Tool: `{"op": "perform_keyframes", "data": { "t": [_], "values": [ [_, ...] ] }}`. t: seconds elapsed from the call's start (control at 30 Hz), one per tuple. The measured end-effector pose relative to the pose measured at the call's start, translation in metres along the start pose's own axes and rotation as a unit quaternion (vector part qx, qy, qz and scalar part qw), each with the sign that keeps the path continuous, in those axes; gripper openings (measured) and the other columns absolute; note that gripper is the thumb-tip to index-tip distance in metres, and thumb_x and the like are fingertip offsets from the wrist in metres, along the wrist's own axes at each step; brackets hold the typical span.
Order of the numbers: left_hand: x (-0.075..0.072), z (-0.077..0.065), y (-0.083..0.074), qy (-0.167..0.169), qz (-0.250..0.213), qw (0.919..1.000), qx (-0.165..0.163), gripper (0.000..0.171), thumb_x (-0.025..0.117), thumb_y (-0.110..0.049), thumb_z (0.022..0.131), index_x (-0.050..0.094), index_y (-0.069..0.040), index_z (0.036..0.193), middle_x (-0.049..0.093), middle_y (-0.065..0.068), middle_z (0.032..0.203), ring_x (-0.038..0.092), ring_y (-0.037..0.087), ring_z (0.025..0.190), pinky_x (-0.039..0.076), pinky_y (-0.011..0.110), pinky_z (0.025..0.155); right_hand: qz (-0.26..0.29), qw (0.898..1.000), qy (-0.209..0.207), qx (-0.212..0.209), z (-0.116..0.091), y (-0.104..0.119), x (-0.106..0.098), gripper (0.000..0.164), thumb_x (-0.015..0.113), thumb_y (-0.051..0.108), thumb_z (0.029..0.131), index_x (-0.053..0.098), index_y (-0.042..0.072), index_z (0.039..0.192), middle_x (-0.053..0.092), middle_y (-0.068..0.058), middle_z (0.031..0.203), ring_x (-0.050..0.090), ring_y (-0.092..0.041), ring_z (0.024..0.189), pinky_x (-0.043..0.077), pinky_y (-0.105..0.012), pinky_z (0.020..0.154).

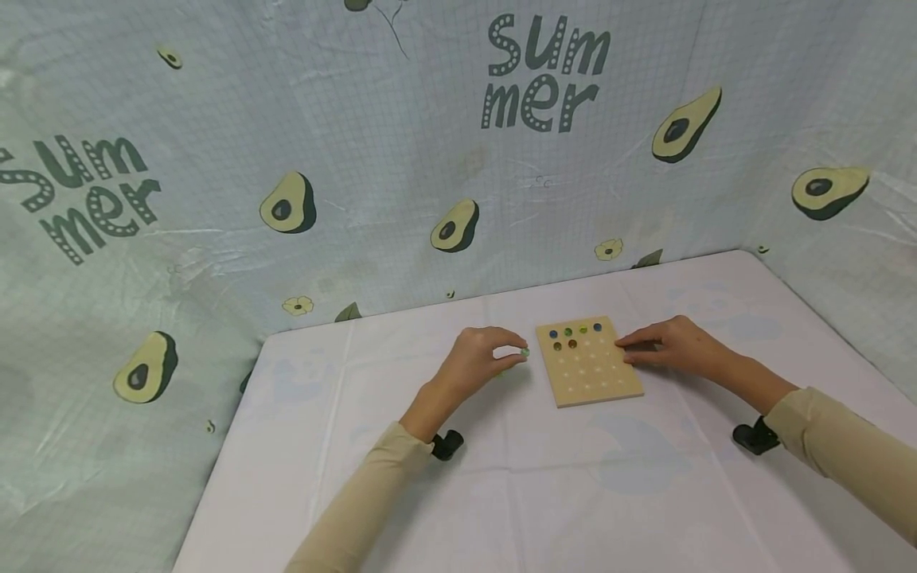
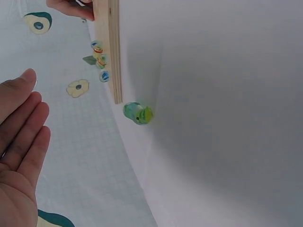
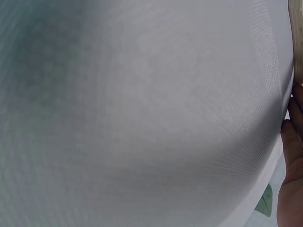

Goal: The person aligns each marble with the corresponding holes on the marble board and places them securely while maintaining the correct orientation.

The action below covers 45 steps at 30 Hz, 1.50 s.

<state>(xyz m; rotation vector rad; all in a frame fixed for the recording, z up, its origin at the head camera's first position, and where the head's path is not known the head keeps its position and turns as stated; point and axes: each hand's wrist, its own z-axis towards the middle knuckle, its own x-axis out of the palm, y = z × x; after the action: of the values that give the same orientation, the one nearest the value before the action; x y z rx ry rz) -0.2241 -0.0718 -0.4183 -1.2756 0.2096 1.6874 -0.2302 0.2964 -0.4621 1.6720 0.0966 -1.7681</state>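
Just left of the board point(image 1: 595, 376), the left hand point(image 1: 471, 362) pinches a green marble point(image 1: 525, 352); loose marbles point(image 2: 138, 113) lie beneath on the bench point(image 1: 458, 517). Nearly straight, the right hand's point(image 1: 669, 346) fingers touch the board's right edge. Six seated marbles point(image 1: 568, 332) fill its far-left holes.

the board point(image 1: 596, 377) looks like smooth, matt wood; the marbles point(image 1: 568, 332) on it look glossy and glassy. beneath the board, the table cover point(image 1: 501, 501) looks matt; behind it, the creased backdrop point(image 1: 380, 151) has a plastic-like sheen.
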Motion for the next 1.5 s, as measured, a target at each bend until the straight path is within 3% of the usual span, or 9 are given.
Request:
{"op": "perform_keyframes", "data": {
  "t": [0.23, 0.43, 0.63, 1.1, 1.27, 1.5],
  "values": [
    [0.005, 0.011, -0.008, -0.003, 0.017, 0.9997, 0.016, 0.018, 0.082, -0.012, 0.086, 0.079, -0.008, 0.104, 0.078, 0.003, 0.104, 0.073, 0.016, 0.101, 0.056, 0.022, 0.090, -0.006, 1.000, 0.009, 0.012, 0.001, 0.001, -0.001, 0.030, 0.081, 0.028, 0.088, 0.079, 0.016, 0.115, 0.076, -0.010, 0.113, 0.072, -0.029, 0.105, 0.059, -0.046, 0.083],
    [0.008, 0.021, -0.014, 0.005, 0.021, 0.9997, 0.008, 0.019, 0.081, -0.014, 0.088, 0.079, -0.008, 0.106, 0.078, 0.002, 0.106, 0.072, 0.015, 0.103, 0.055, 0.022, 0.091, -0.005, 1.000, 0.012, 0.015, 0.001, -0.001, 0.001, 0.031, 0.080, 0.030, 0.088, 0.079, 0.016, 0.115, 0.076, -0.010, 0.113, 0.072, -0.029, 0.105, 0.059, -0.046, 0.083],
    [0.013, 0.029, -0.015, -0.014, 0.018, 0.9997, 0.004, 0.020, 0.081, -0.015, 0.088, 0.079, -0.008, 0.106, 0.078, 0.003, 0.105, 0.073, 0.015, 0.100, 0.056, 0.021, 0.088, -0.003, 1.000, 0.013, 0.016, 0.001, -0.001, 0.002, 0.032, 0.080, 0.033, 0.088, 0.079, 0.017, 0.115, 0.076, -0.008, 0.113, 0.072, -0.028, 0.105, 0.059, -0.045, 0.083],
    [0.023, 0.048, -0.025, 0.000, -0.014, 0.9974, -0.071, 0.020, 0.079, -0.022, 0.090, 0.080, -0.011, 0.107, 0.078, -0.001, 0.106, 0.072, 0.012, 0.102, 0.053, 0.016, 0.087, -0.009, 1.000, 0.007, 0.004, 0.001, 0.004, -0.002, 0.030, 0.081, 0.031, 0.088, 0.079, 0.017, 0.115, 0.077, -0.006, 0.111, 0.073, -0.025, 0.102, 0.059, -0.044, 0.082],
    [0.027, 0.057, -0.028, 0.000, -0.032, 0.9949, -0.095, 0.022, 0.078, -0.025, 0.091, 0.080, -0.013, 0.109, 0.077, -0.001, 0.109, 0.071, 0.012, 0.102, 0.052, 0.015, 0.085, -0.014, 1.000, 0.004, 0.000, 0.000, 0.003, -0.002, 0.030, 0.080, 0.032, 0.089, 0.080, 0.017, 0.115, 0.077, -0.006, 0.110, 0.073, -0.020, 0.097, 0.060, -0.039, 0.078],
    [0.034, 0.064, -0.029, 0.006, -0.028, 0.9927, -0.117, 0.022, 0.078, -0.027, 0.091, 0.081, -0.015, 0.109, 0.077, -0.004, 0.108, 0.070, 0.009, 0.103, 0.051, 0.016, 0.089, -0.013, 1.000, 0.003, -0.002, 0.001, 0.001, -0.001, 0.031, 0.079, 0.036, 0.089, 0.080, 0.019, 0.115, 0.077, -0.005, 0.111, 0.073, -0.018, 0.097, 0.059, -0.037, 0.077]
  ]
}}
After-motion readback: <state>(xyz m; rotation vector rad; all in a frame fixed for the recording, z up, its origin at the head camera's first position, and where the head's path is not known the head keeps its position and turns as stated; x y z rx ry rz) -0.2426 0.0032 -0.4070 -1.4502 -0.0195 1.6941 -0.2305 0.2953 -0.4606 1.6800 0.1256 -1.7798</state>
